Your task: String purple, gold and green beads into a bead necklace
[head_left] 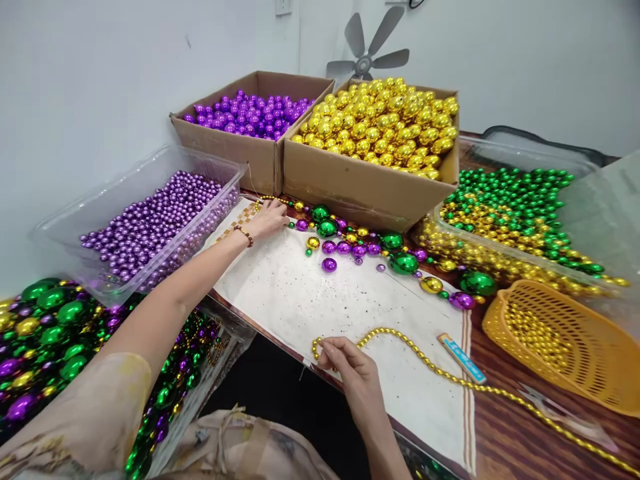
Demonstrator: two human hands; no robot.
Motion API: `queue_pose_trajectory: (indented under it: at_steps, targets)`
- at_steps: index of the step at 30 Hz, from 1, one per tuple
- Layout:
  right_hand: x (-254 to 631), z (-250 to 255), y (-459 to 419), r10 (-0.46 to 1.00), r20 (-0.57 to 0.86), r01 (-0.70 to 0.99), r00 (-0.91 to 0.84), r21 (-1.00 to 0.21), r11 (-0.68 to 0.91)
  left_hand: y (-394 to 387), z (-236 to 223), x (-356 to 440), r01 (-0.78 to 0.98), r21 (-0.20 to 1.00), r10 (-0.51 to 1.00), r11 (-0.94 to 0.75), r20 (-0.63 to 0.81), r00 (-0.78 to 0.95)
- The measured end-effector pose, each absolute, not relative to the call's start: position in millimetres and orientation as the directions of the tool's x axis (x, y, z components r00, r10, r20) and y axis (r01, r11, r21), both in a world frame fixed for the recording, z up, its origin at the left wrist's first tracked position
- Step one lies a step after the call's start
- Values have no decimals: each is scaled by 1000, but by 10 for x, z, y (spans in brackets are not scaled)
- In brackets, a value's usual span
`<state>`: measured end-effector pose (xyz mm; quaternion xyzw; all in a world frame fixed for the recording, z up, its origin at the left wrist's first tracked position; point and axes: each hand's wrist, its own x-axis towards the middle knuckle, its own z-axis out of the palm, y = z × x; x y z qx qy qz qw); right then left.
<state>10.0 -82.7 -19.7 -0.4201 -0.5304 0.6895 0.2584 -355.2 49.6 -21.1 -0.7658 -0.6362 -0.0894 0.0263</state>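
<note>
My right hand is closed in a pinch at the near edge of the white cloth. Between its fingertips is a gold bead strand, which runs from there across the cloth and off to the lower right. My left hand reaches to the cloth's far left corner, its fingers bent down and partly hidden; what they pinch is too small to make out. Beside those fingers lie small gold beads. To their right stretches a row of mixed purple, green and gold beads, including a large green bead.
Cardboard boxes hold purple balls and gold balls. A clear tub of small purple beads stands left, another tub right. An orange basket, scissors and a blue packet lie right. Finished-looking strands pile at left.
</note>
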Motion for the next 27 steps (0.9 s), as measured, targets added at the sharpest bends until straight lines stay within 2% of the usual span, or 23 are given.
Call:
queue_pose_trajectory:
  at_steps: [4,7,9,12,14,16,18,20,22,24,25,27]
  targets:
    - [124,-239,-845,799,-331,86,-501,-938,-335,555,-218,-3570,980,2,970,-199,143,197]
    - [126,-262,-840,801,-328,76,-501,-938,-337,527,-171,-3584,982,81,973,-172,171,156]
    - [121,-261,-829,805,-322,67,-499,-940,-335,443,-99,-3535,964,216,970,-157,217,109]
    - [92,-230,-804,815,-295,51,-499,-949,-312,194,30,-3296,831,537,968,-147,251,9]
    - [53,-203,-785,832,-257,29,-492,-960,-280,-31,85,-3041,657,746,981,-110,188,-50]
    - [1,-185,-765,854,-222,3,-470,-968,-250,-268,89,-2749,471,881,977,-40,132,-165]
    - [-52,-183,-751,877,-203,-24,-437,-971,-236,-500,49,-2442,163,985,956,64,-14,-293]
    - [-82,-190,-747,890,-193,-48,-414,-971,-233,-726,-8,-2121,-227,951,925,210,-269,-270]
    - [-69,-196,-757,895,-187,-57,-404,-972,-229,-944,-43,-1795,-527,773,876,352,-471,-105]
    - [-6,-191,-779,904,-183,-50,-385,-974,-219,-1125,-41,-1501,-695,592,837,408,-546,26]
    - [39,-183,-791,910,-181,-44,-374,-976,-212,-1188,-30,-1382,-735,552,836,394,-548,36]
    - [133,-161,-814,915,-175,-28,-364,-980,-199,-1243,-14,-1220,-749,588,853,305,-518,-60]
